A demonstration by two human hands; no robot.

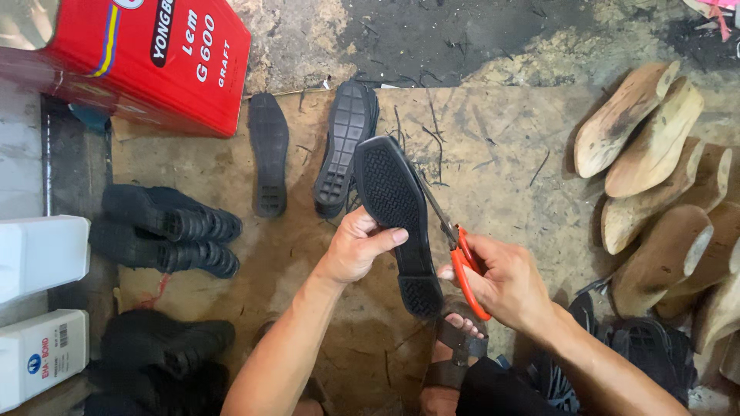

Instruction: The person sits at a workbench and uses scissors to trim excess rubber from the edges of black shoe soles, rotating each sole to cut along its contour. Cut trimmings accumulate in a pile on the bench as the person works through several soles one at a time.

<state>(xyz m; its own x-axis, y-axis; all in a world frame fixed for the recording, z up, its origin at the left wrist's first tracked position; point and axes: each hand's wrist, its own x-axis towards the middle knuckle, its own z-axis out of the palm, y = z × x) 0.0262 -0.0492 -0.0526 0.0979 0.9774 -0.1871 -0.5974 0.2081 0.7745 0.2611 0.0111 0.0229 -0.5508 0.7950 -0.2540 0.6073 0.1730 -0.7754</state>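
Left hand: our left hand (356,248) grips a black rubber shoe sole (397,219) at its middle, thumb laid across the tread, holding it up over the floor.
Right hand: our right hand (505,283) is closed through the orange handles of a pair of scissors (455,239), whose blades lie against the sole's right edge, near its upper half.
Sole in hand: tread side up, toe pointing away from us, heel toward our sandalled foot (455,347).
Progress: we judge the trimming of this sole to be under way; how much of the edge is cut we cannot tell. Thin black slivers lie scattered on the cardboard sheet (493,146).
Other soles: two more (270,150) lie flat on the cardboard ahead, and stacks of black soles (166,227) sit at the left; whether those are trimmed we cannot tell.
Surroundings: wooden shoe lasts (655,162) are piled at the right, a red tin (146,58) stands at the upper left, and white containers (42,308) line the left edge.
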